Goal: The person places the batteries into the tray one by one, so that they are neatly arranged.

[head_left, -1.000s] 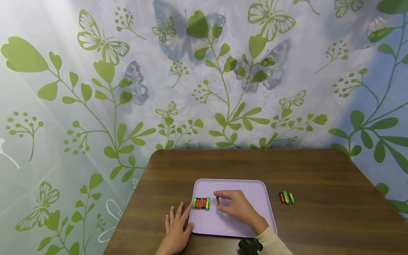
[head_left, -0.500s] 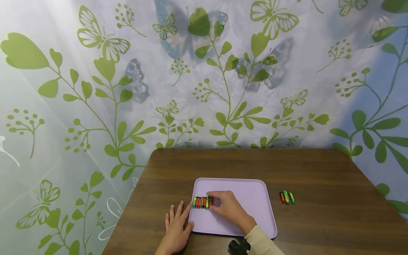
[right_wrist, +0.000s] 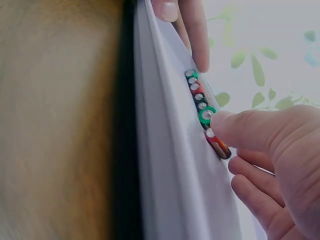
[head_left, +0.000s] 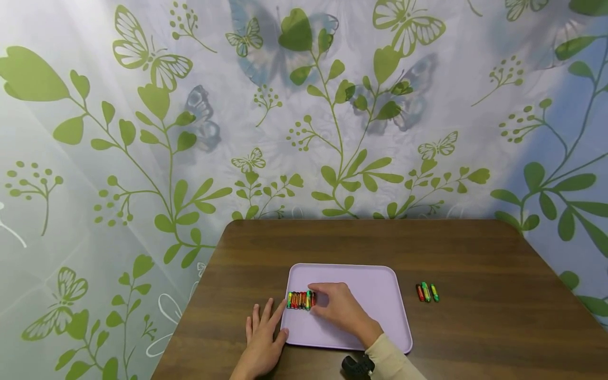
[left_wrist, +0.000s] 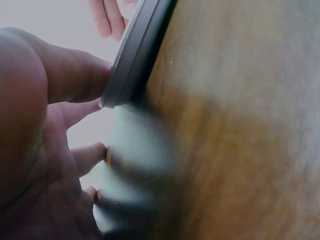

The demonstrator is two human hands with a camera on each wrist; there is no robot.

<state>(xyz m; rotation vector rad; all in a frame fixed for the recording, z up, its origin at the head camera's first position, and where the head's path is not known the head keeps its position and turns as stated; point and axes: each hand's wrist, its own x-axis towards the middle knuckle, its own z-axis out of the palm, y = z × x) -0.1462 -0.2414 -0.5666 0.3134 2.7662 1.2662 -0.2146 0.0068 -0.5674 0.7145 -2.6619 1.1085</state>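
Several AAA-size batteries in green, red and black lie side by side in a row at the left of a lilac tray. My right hand pinches the battery at the row's right end between thumb and fingers; it sits against its neighbour. In the right wrist view the metal ends face the camera, and my thumb overlaps the larger green battery. My left hand rests at the tray's left side with fingers spread, thumb and index finger touching the rim.
To the right of the tray, 3 more batteries, one red and two green, lie on the brown wooden table. A curtain with leaves and butterflies hangs behind the table. A black device sits at my right wrist.
My right hand has moved left over the tray, bringing the pinched battery up to the right end of the row. My left hand has stayed at the tray's edge.
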